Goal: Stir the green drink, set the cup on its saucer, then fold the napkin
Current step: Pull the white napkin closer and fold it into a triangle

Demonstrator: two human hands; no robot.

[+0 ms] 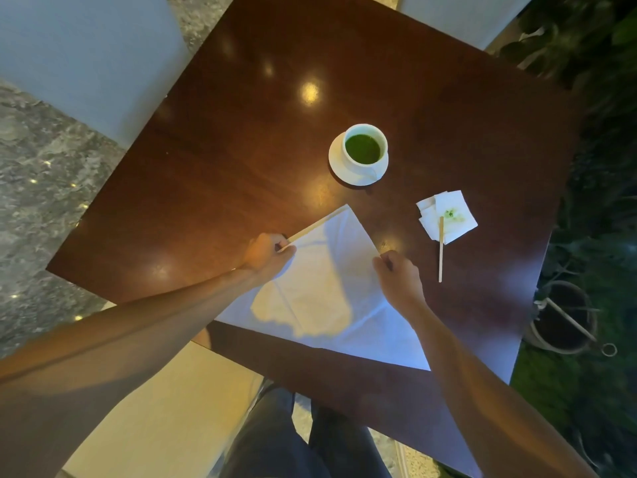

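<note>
Both hands pinch the white napkin (331, 288): left hand (267, 251) at its 10 o'clock edge, right hand (400, 276) at 2 o'clock. Cup (364, 148) sits on its saucer (336, 160) at 12 o'clock. Uneven pulling could make a crooked fold.

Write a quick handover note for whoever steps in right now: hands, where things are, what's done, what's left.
Left hand pinches the left edge of the napkin; right hand pinches its right edge.
The napkin lies spread on the table, a strip along its far-left edge turned over.
Cup of green drink sits on its saucer.
Stir stick rests on a stained small napkin.
Done: by the look, stirring; cup placed.
Left: fold the napkin.
</note>
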